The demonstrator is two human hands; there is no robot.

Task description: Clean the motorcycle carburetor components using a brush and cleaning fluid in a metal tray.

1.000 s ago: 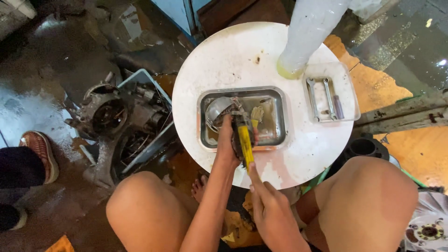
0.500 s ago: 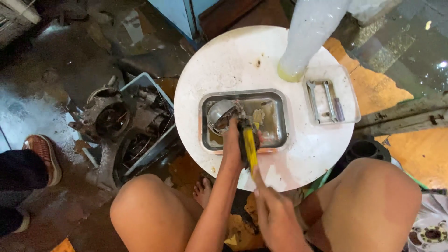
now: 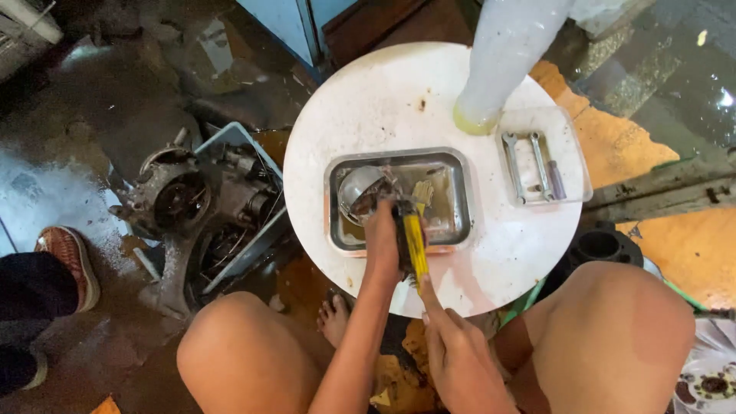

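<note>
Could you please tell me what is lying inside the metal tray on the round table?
The metal tray holds a rounded metal part gripped by the left hand, plus a yellow-handled tool. The hand covers the part's near side.

You're in a small repair workshop, probably for engines: a greasy, wet concrete floor (image 3: 92, 153), dismantled engine parts (image 3: 192, 207) heaped beside your round white bench (image 3: 360, 107), and spanners (image 3: 529, 165) lying in a clear tray (image 3: 575, 165).
</note>
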